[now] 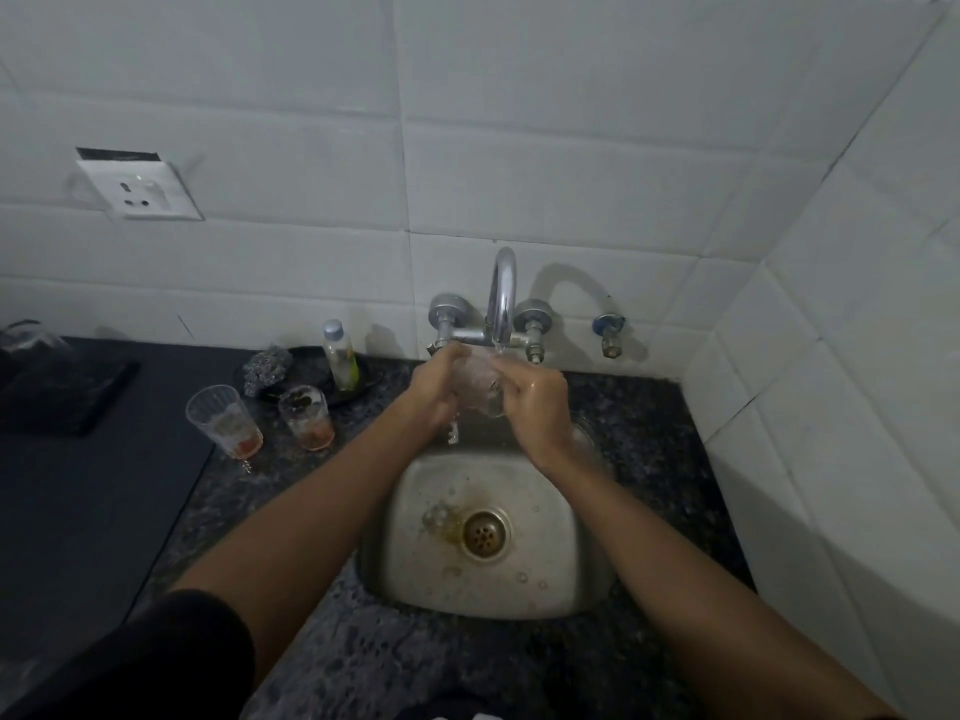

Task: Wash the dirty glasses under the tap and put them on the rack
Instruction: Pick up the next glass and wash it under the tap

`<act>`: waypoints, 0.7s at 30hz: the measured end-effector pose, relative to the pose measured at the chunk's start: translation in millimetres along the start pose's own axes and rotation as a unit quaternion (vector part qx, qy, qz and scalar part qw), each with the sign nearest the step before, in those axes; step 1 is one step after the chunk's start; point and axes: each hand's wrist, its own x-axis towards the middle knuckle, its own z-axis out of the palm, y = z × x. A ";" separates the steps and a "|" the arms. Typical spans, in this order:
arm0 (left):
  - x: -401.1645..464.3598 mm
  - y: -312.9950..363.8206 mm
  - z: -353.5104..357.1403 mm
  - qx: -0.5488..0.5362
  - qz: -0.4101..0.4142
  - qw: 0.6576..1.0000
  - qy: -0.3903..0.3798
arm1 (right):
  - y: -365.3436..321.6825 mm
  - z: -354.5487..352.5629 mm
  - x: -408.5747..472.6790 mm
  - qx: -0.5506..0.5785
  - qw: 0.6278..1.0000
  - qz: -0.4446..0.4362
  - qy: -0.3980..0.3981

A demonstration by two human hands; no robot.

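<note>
I hold a glass (480, 384) between my two hands, just under the tap (503, 298). My left hand (434, 387) is curled around its left side, and my right hand (535, 402) grips the other side, with the fingers bent over the part near the rim. So both hands are closed on the same glass and neither one is free. The glass seems to lie tilted, its long axis going roughly from left to right between my palms, but it is clear and wet, so I cannot tell exactly where the mouth points. Water runs from the spout onto it and drips down into the sink (415, 511), which is directly below my hands.

Two more dirty glasses wait on the counter (623, 407) to my left. The nearer glass (306, 418) stands just beside the taller glass (224, 422), both upright, both with orange rests at the bottom. They are on the side of my left hand, so I judge this hand should fetch the next one.

Behind them I see a bottle (340, 356) and a scrubber (267, 371) on a dark tray. I cannot see any rack clearly; a dark mat (67, 402) lies far left.
</note>
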 end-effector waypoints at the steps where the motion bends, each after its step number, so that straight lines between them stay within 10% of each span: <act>1: 1.6 -2.3 -0.1 -0.008 0.005 1.000 -0.003 | -3.4 1.3 2.9 0.018 0.997 0.076 0.019; 3: -11.2 -0.4 4.8 -0.013 0.012 0.998 -0.054 | -5.2 2.0 7.9 0.016 0.994 0.106 0.033; 8: -19.1 8.5 11.3 0.043 -0.005 0.994 -0.103 | -8.1 -5.7 4.9 -0.054 0.987 -0.148 -0.038; 12: -15.1 3.5 6.1 0.001 0.006 0.996 -0.089 | -11.6 4.5 9.4 0.002 0.996 0.087 0.004; 17: -19.1 8.2 10.7 0.019 -0.016 0.995 -0.097 | -10.3 0.1 4.6 -0.053 0.987 -0.144 -0.057; 21: -17.1 7.4 6.8 -0.028 0.009 0.998 -0.058 | -14.9 5.3 14.0 0.012 0.996 0.087 0.001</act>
